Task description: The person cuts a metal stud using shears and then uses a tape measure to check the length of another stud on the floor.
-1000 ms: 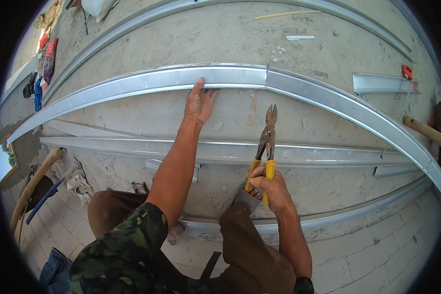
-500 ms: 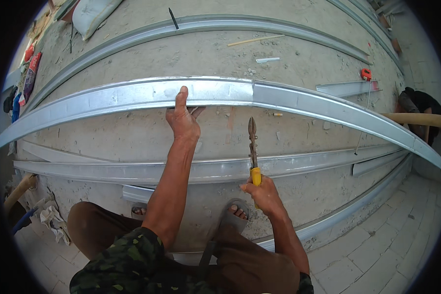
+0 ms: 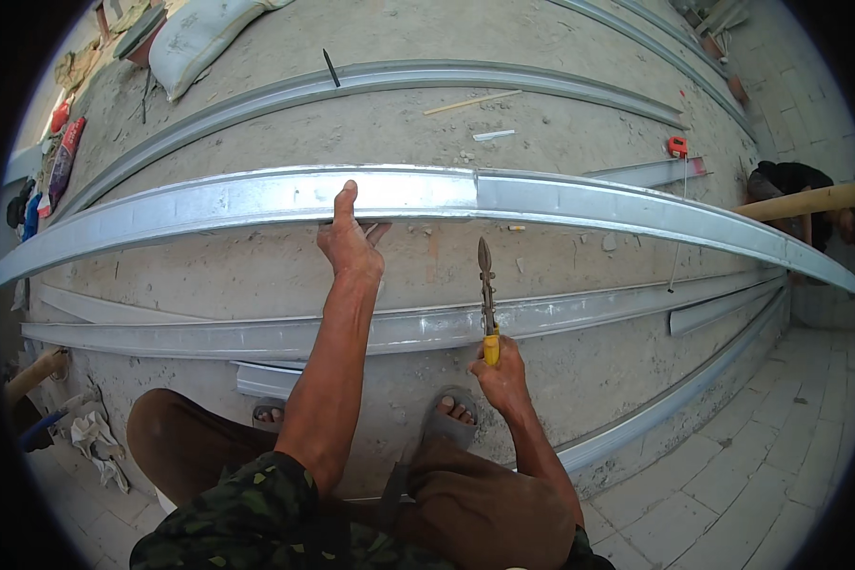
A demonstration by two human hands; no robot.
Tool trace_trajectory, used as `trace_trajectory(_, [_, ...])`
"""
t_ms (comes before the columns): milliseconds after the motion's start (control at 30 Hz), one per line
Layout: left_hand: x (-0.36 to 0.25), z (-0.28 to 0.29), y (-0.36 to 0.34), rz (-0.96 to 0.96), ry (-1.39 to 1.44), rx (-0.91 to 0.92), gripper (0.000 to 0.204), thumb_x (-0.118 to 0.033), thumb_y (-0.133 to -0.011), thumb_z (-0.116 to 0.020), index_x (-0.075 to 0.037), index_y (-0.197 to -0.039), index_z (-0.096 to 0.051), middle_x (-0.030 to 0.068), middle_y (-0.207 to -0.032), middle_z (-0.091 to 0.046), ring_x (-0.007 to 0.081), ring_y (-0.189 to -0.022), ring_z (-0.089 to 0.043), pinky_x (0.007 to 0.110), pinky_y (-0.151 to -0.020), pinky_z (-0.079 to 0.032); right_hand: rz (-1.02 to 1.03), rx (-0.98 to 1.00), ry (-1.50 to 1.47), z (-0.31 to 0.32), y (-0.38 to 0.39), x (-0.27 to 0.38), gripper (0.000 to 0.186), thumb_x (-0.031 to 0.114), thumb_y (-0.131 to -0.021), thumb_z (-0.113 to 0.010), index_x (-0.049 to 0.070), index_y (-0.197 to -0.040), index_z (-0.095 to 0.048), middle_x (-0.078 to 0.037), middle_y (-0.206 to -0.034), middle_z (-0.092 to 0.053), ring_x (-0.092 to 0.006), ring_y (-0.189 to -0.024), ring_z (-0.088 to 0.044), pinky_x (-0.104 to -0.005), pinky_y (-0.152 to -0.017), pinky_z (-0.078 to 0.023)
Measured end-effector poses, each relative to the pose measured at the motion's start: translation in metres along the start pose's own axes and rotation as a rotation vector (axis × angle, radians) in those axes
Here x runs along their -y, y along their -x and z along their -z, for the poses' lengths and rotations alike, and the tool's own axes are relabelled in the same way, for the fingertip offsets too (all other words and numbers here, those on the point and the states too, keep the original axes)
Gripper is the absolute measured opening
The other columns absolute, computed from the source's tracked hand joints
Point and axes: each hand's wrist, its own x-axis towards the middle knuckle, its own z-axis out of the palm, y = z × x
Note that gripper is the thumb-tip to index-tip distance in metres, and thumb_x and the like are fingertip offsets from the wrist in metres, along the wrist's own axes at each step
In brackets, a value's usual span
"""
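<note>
The left hand (image 3: pixel 350 249) clamps the metal channel (image 3: pixel 413 191) between thumb and fingers; likely light, springy, sharp-edged, best held mid-length. The right hand's (image 3: pixel 503 370) fingers wrap the snips (image 3: pixel 487 296), which point beyond them.

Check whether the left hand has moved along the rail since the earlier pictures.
No: the left hand sits about as far left of the seam in the rail as before; the view has shifted.
</note>
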Motion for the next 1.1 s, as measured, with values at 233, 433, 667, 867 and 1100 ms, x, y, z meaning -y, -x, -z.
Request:
trace_trajectory(233, [-0.001, 0.001, 0.008, 0.007, 0.033, 0.005, 0.075, -0.031, -0.075, -0.075, 0.011, -0.126, -0.039, 0.023, -0.117, -0.05, 0.0372, -0.111, -0.054, 0.055, -0.088, -0.05, 0.083, -0.026, -0.014, -0.001, -0.01, 0.003, 0.022, 0.006, -0.069, -0.066, 0.002, -0.086, -0.054, -0.014, -0.099, -0.049, -0.027, -0.088, -0.053, -0.0381, -0.079, -0.045])
trace_trajectory(433, [-0.003, -0.002, 0.012, 0.0, 0.038, -0.01, 0.073, -0.03, -0.075, -0.076, 0.01, -0.125, -0.041, 0.0214, -0.116, -0.053, 0.0357, -0.106, -0.057, 0.054, -0.086, -0.051, 0.124, -0.053, -0.038, -0.01, -0.01, 0.004, 0.024, 0.004, -0.069, -0.066, 0.002, -0.088, -0.052, -0.011, -0.098, -0.048, -0.0217, -0.085, -0.052, -0.0339, -0.078, -0.044])
trace_trajectory(667, [0.002, 0.006, 0.007, 0.01, 0.043, -0.013, 0.068, -0.031, -0.075, -0.075, 0.009, -0.122, -0.046, 0.0206, -0.112, -0.055, 0.0331, -0.101, -0.06, 0.053, -0.082, -0.053, 0.133, -0.059, -0.141, -0.015, -0.012, 0.009, 0.027, 0.003, -0.069, -0.066, 0.002, -0.091, -0.051, -0.005, -0.087, -0.049, -0.0164, -0.078, -0.051, -0.0297, -0.072, -0.044])
trace_trajectory(867, [0.002, 0.008, 0.011, 0.002, 0.042, -0.012, 0.061, -0.029, -0.078, -0.073, 0.008, -0.119, -0.048, 0.0196, -0.11, -0.056, 0.0321, -0.1, -0.061, 0.053, -0.082, -0.054, 0.0, -0.007, -0.172, -0.015, -0.01, 0.017, 0.03, 0.002, -0.068, -0.065, 0.006, -0.093, -0.05, -0.001, -0.078, -0.047, -0.0121, -0.069, -0.046, -0.0275, -0.064, -0.041])
trace_trajectory(1100, [0.007, 0.008, 0.013, -0.003, 0.038, -0.023, 0.058, -0.028, -0.079, -0.072, 0.006, -0.12, -0.048, 0.0181, -0.112, -0.056, 0.0313, -0.101, -0.061, 0.051, -0.081, -0.055, -0.066, 0.027, -0.294, -0.001, -0.005, 0.038, 0.03, 0.0, -0.066, -0.063, 0.006, -0.093, -0.05, -0.001, -0.077, -0.046, -0.0119, -0.069, -0.046, -0.0278, -0.063, -0.041])
